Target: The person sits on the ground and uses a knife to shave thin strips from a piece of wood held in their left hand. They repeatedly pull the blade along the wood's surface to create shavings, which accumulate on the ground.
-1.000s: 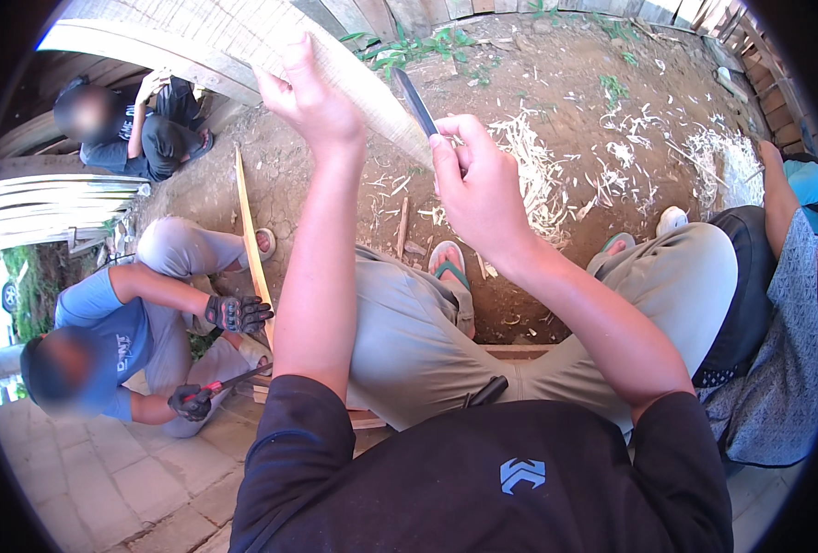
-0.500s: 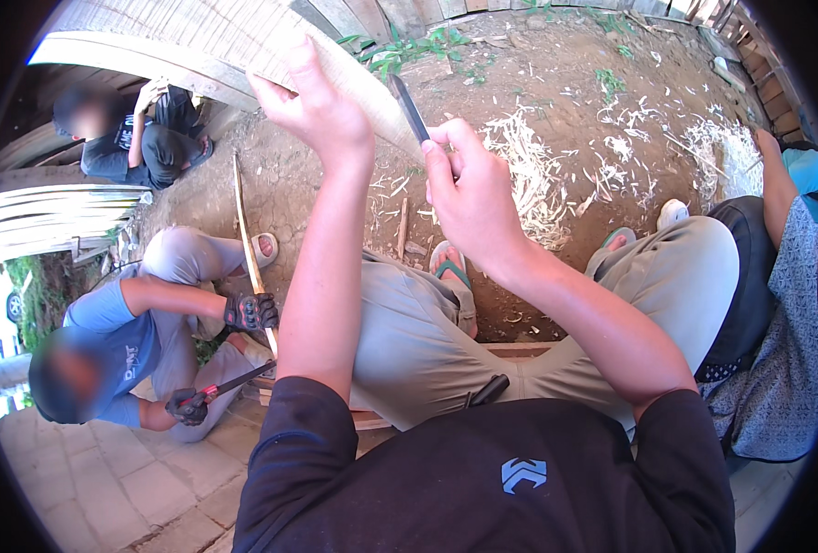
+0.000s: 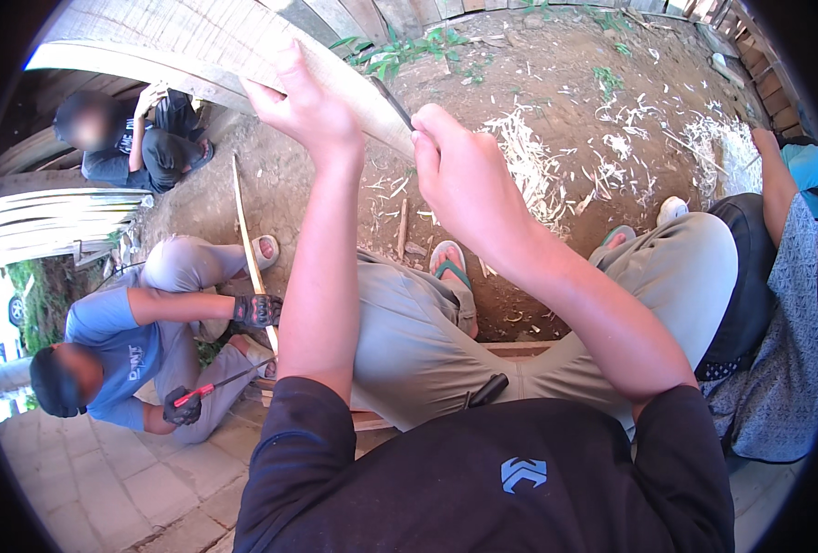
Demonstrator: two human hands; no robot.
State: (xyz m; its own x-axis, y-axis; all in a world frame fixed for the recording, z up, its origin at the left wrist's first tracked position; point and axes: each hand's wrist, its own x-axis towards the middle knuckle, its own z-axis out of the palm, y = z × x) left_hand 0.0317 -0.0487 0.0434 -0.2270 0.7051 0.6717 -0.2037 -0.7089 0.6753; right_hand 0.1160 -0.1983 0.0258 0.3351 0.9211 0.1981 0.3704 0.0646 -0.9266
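Observation:
A wide, pale, strip-patterned panel [image 3: 179,37], like woven bamboo, slants across the top left. My raised left hand [image 3: 312,115] is in front of it near its lower edge, thumb and one finger stretched apart; the other fingers are hard to see. Whether the palm presses on the panel, I cannot tell. My right hand [image 3: 469,175] is closed around a knife, its dark narrow blade [image 3: 391,101] pointing up and left over the panel's right end. The fist hides the knife's handle.
At the left a seated person in black gloves [image 3: 260,311] holds a long pale strip [image 3: 249,244] and a red-handled blade [image 3: 197,394]. Another person [image 3: 137,138] crouches behind. Pale shavings [image 3: 533,170] litter the dirt. A person's arm [image 3: 777,194] shows close by at right.
My right hand has moved slightly left with the knife, its back now turned more upward. My left hand has shifted a little left. The gloved person's red-handled blade has moved slightly.

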